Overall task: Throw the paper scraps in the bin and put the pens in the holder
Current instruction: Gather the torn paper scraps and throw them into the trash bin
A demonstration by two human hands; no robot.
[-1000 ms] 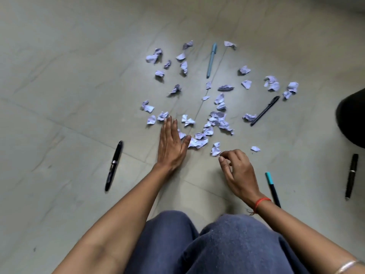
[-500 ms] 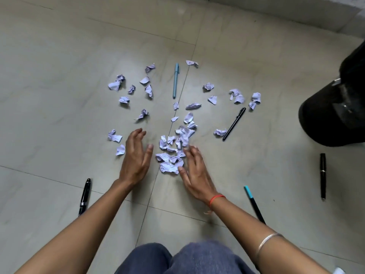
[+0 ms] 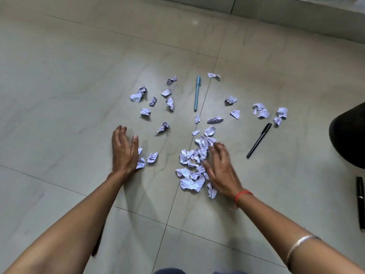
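A single wide-angle camera sits on the person's head and looks forward and steeply down at the tiled floor (image 3: 59,95), near enough that both forearms stretch in from the bottom corners and the left hand (image 3: 124,153) and right hand (image 3: 222,169) land around the middle of the frame. It faces the skirting of a wall (image 3: 296,14) that runs along the top right edge, where the lens bends the straight grout lines. No second view exists, so nothing is shared.
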